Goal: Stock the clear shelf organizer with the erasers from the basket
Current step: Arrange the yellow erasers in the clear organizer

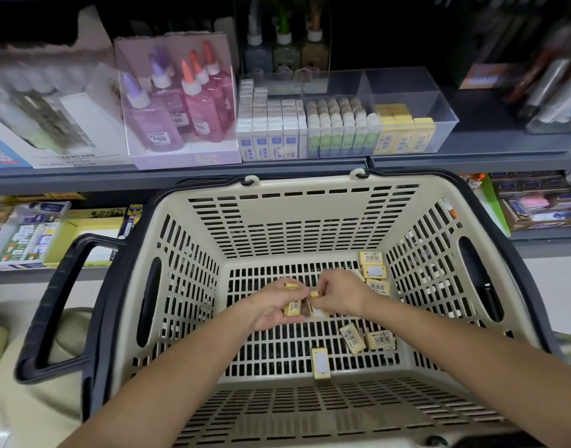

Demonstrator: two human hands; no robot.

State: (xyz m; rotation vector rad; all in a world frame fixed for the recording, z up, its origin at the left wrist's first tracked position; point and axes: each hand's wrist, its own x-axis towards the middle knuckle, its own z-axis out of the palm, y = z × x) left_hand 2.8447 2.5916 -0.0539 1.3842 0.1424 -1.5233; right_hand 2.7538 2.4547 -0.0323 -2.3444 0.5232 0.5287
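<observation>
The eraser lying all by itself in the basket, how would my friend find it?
Look into the beige slotted plastic shopping basket, at its floor. Nearest the person, below both hands, lies one small yellow boxed eraser. Unlike the two barcode-up erasers to its right, it touches nothing and shows a plain white label.

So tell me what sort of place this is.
Likely a stationery shop aisle: shelves with price-stickered glue bottles, a clear shelf organizer of boxed erasers, and a shopping basket in front.
</observation>
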